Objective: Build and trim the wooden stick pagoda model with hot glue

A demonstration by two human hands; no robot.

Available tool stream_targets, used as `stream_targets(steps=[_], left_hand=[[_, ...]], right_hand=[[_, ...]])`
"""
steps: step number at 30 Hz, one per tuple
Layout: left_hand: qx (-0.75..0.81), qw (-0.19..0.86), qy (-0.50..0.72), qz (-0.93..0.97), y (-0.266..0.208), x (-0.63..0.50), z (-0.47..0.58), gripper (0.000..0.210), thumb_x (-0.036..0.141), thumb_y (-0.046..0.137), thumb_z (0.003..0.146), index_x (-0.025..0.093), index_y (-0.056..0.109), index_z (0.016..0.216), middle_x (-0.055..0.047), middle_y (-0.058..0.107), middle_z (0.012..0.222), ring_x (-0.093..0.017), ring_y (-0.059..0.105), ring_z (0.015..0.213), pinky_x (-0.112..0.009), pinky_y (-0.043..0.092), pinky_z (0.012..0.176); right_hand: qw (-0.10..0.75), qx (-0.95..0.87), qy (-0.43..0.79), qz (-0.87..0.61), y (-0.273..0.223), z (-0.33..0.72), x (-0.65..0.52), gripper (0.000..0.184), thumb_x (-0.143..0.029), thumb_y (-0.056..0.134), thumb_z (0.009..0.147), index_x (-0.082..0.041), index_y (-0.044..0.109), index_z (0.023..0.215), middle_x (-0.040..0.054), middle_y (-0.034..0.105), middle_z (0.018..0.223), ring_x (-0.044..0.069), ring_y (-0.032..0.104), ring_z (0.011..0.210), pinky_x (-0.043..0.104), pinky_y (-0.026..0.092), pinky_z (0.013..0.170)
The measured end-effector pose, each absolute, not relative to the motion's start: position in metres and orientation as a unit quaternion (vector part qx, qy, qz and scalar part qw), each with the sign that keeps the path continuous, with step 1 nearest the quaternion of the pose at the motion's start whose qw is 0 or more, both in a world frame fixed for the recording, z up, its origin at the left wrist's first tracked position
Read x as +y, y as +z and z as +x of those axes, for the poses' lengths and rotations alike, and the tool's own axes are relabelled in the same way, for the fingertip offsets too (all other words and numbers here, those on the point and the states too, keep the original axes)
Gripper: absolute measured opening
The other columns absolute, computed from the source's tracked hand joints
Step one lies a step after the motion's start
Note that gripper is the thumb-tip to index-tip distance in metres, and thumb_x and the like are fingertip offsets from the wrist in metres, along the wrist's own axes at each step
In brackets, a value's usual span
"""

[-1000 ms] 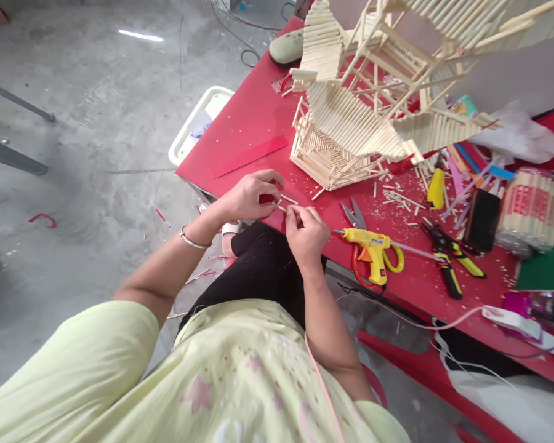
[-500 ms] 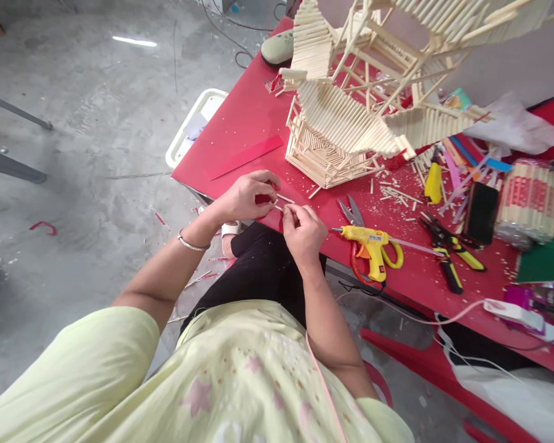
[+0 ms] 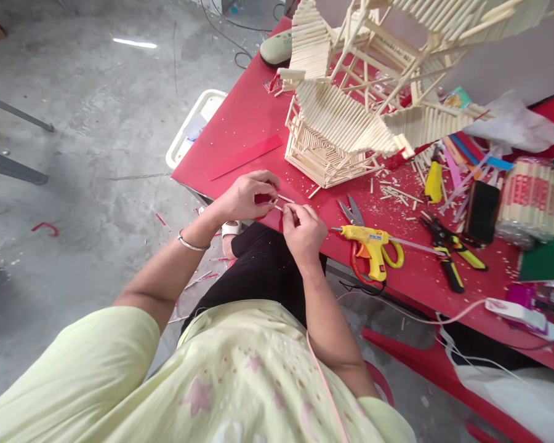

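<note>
Over the table's near edge, my left hand (image 3: 248, 195) is closed in a pinch on thin wooden sticks (image 3: 285, 199). My right hand (image 3: 305, 234) pinches the other end of a short stick between thumb and forefinger, so the two hands almost meet. How the sticks join is too small to tell. Beyond them stands a tiered model building of wooden sticks (image 3: 337, 117), with slatted roofs and a stepped base. To the right of my right hand lies a yellow glue gun (image 3: 373, 246), a glue stick in its back, on top of scissors (image 3: 352, 212).
On the red table (image 3: 240, 132) are a red strip (image 3: 244, 158), pliers (image 3: 447, 252), a yellow cutter (image 3: 433, 183), a dark phone (image 3: 483, 211), a bundle of sticks (image 3: 530, 200) and scattered offcuts. A pink cord (image 3: 425, 320) runs along the front edge. A white tray (image 3: 174, 151) sits at left.
</note>
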State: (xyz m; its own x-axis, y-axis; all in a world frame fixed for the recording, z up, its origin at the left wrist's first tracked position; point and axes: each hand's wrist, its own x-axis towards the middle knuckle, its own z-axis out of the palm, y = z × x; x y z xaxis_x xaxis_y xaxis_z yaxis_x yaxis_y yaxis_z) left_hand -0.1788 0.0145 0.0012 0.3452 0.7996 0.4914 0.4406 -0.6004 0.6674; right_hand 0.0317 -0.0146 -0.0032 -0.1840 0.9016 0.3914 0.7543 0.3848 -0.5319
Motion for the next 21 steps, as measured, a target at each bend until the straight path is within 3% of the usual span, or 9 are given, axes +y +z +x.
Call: stream_targets(steps=[21], left_hand=[[0.383,0.206,0.418,0.798,0.0020,0.0146,-0.1787,0.019,0.014,0.070,0.081,0.019,0.077,0.098,-0.010,0.074,0.114,-0.021,0.072,0.100,-0.035,0.059,0.089]], right_hand=[[0.330,-0.762,0.106,-0.547,-0.0025,0.0311,-0.0141,0.030,-0.040,0.056,0.105,-0.021,0.081,0.104,0.0064,0.078,0.088,0.019,0.070,0.077,0.029,0.047,0.072]])
